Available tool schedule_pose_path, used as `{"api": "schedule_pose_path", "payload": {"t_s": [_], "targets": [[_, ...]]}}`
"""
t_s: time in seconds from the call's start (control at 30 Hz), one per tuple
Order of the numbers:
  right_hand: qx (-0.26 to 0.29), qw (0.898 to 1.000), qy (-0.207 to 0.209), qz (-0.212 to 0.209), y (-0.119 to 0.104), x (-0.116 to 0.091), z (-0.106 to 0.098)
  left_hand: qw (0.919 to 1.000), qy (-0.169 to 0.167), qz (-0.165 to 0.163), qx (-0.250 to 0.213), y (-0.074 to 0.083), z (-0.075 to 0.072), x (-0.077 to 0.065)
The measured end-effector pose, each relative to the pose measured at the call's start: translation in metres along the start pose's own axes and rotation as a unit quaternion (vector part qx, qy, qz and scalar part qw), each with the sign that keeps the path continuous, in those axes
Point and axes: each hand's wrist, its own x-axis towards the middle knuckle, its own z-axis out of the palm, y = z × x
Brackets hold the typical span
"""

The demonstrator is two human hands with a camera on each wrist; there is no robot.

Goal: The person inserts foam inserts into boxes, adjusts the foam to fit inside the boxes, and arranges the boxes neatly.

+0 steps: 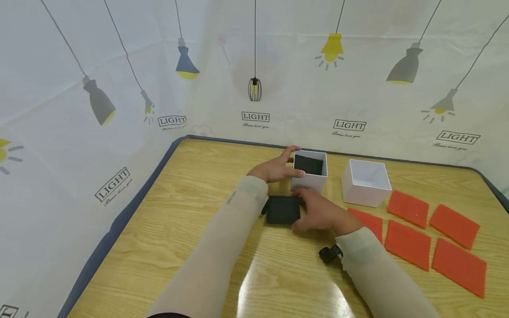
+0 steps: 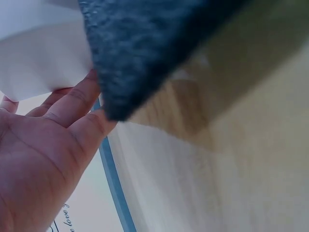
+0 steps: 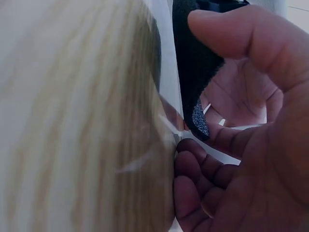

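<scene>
My left hand (image 1: 274,169) holds a white open-topped box (image 1: 311,182) by its left side, thumb near the front rim and a finger at the far corner. Inside the box stands a black piece (image 1: 308,164). Just in front of the box, my right hand (image 1: 321,212) pinches a black square pad (image 1: 283,210) by its right edge. In the right wrist view this pad (image 3: 195,63) sits between thumb and index finger, while the other fingers curl near the tabletop. The pad's rough corner (image 2: 125,53) fills the top of the left wrist view, close to the left hand (image 2: 48,135).
A second white box (image 1: 366,183) stands to the right. Several flat red square pieces (image 1: 408,244) lie spread on the wooden table (image 1: 187,229) at the right. A lamp-printed cloth (image 1: 222,101) walls the table's back and left. A black wrist device (image 1: 330,254) is near the right sleeve.
</scene>
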Motion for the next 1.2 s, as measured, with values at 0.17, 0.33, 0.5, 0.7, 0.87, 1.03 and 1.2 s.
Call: {"api": "schedule_pose_path", "payload": {"t_s": [0.17,0.33,0.5,0.7,0.87,1.03,1.2], "targets": [[0.024,1.000,0.002,-0.003,0.002,-0.003,-0.004,1.0000,-0.003,0.000,-0.002,-0.001,-0.001,0.001],[0.045,0.999,-0.006,0.000,0.004,-0.010,-0.011,1.0000,0.003,-0.006,-0.006,0.000,0.000,0.001],[0.037,0.999,-0.022,0.015,0.003,-0.018,-0.019,1.0000,0.006,-0.007,-0.001,0.001,0.001,-0.001],[0.022,0.999,-0.034,0.025,-0.007,-0.032,-0.041,0.9999,0.005,-0.009,-0.003,0.001,0.001,-0.002],[0.021,0.999,-0.036,0.013,-0.016,-0.043,-0.060,0.9999,0.001,-0.007,0.010,0.001,0.000,-0.003],[0.007,0.999,-0.037,0.007,-0.020,-0.049,-0.074,0.9997,0.005,-0.008,0.023,0.002,-0.001,-0.003],[0.019,0.999,-0.034,-0.001,-0.022,-0.052,-0.081,0.9998,0.002,-0.007,0.016,0.003,-0.001,-0.003]]}}
